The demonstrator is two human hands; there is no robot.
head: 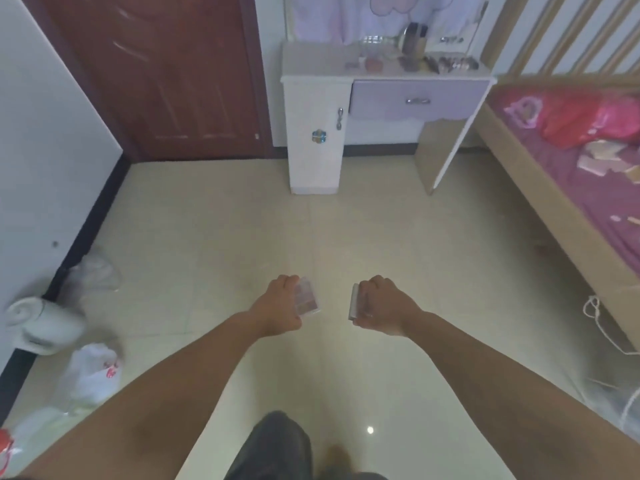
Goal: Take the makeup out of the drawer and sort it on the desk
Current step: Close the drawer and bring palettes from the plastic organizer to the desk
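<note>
Hands held out over pale glossy floor tiles, well short of the desk.

Left hand (pixel 281 304) grips a small clear palette (pixel 306 300) with pinkish pans; right hand (pixel 385 304) is curled round a flat silver case (pixel 354 302). Ahead, the white desk (pixel 313 65) carries blurred makeup items (pixel 446 63), its lilac drawer (pixel 417 99) closed. A brown door (pixel 162 74) stands left, a bed (pixel 568 188) right, plastic bags (pixel 95 374) by the wall.

A dark red door (pixel 166 74) stands closed at the back left. A bed (pixel 568 188) with a purple sheet runs along the right, red bags (pixel 595 123) on it. White plastic bags (pixel 93 372) lie on the tiled floor (pixel 277 220) by the left wall.
</note>
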